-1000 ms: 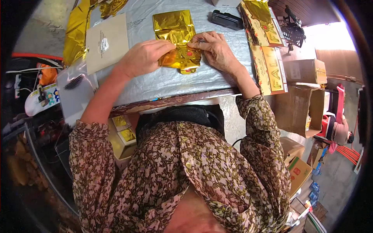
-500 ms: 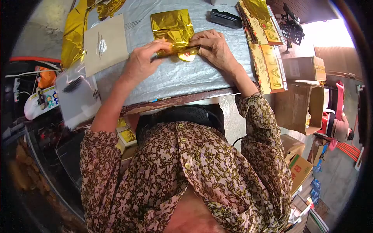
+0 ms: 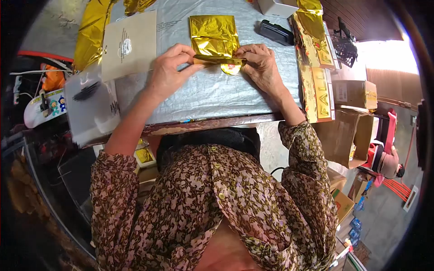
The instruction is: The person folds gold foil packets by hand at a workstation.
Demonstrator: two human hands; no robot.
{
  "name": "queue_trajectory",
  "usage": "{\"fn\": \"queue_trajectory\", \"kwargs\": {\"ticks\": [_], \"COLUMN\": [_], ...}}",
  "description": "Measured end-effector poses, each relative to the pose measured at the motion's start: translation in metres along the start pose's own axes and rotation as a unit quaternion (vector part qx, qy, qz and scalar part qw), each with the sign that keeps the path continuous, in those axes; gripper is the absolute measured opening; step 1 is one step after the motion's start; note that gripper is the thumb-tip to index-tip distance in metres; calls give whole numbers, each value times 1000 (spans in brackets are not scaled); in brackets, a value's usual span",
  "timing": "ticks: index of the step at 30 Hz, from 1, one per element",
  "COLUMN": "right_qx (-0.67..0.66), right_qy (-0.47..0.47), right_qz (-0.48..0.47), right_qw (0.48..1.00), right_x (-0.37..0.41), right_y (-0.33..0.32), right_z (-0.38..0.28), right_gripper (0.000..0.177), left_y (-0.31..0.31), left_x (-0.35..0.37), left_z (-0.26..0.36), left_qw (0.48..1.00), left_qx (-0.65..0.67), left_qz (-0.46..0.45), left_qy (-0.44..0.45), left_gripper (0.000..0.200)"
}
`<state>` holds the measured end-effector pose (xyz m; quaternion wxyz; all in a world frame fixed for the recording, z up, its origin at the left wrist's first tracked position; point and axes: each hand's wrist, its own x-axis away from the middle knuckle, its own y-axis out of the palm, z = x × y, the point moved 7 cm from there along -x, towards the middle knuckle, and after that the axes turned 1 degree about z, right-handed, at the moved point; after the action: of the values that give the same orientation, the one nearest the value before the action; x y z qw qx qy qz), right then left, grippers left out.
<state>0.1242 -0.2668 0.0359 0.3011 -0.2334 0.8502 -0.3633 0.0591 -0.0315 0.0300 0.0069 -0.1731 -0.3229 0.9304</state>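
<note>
From the gold foil (image 3: 212,29), you can pass over surface (image 3: 217,97) toward 6 o'clock; black case (image 3: 275,33), then printed cartons (image 3: 316,88), block 3.

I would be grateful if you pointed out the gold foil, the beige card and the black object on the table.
Gold foil (image 3: 216,43), head view: on its crinkled middle.
Beige card (image 3: 129,46), head view: on its printed face.
Black object (image 3: 276,33), head view: on its upper side.

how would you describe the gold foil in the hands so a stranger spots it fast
On the silver-covered table, look between the left hand and right hand. The gold foil there is creased, its near edge lifted. Unlike the gold sheet at the table's left, it is held and shows a red mark.
</note>
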Motion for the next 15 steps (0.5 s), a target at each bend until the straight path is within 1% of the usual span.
{"fn": "queue_trajectory", "kwargs": {"ticks": [1, 2, 3, 4, 6, 8, 9, 11, 12, 14, 15], "right_qx": [0, -9, -18, -18, -2, 4, 11, 15, 19, 18, 18], "right_qy": [0, 18, 37, 37, 45, 49, 53, 56, 58, 60, 63], "right_qz": [-2, -11, -21, -24, -23, -28, -31, -37, -42, -45, -46], "right_qw": [1000, 1000, 999, 999, 999, 998, 998, 998, 997, 997, 997], "right_x": [0, 0, 0, -1, -3, -4, -5, -8, -8, -9, -9], "right_y": [0, 1, 2, 4, 5, 6, 6, 4, 5, 5, 5], "right_z": [0, 2, 4, 5, 10, 10, 10, 6, 4, 5, 6], "right_gripper": [25, 27, 30, 30, 27, 25, 24, 24, 24, 25, 26], "left_y": [0, 0, 1, 1, 2, -4, -6, -3, -3, 0, 3], "left_x": [0, 0, -1, -1, -4, -7, -9, -11, -12, -11, -9], "left_z": [0, -2, -3, -3, -2, 11, 11, 16, 14, 19, 16], "left_qw": [1000, 999, 999, 999, 999, 997, 997, 996, 996, 986, 987], "left_qx": [-7, -15, -14, -19, -22, -16, -15, -32, -32, -57, -58], "left_qz": [-3, -6, -4, 0, 6, 49, 51, 17, 18, 21, 23], "left_qy": [-15, -30, -32, -28, -23, 53, 52, 87, 85, 152, 151], "left_gripper": [22, 21, 21, 21, 21, 26, 26, 25, 25, 26, 26]}}
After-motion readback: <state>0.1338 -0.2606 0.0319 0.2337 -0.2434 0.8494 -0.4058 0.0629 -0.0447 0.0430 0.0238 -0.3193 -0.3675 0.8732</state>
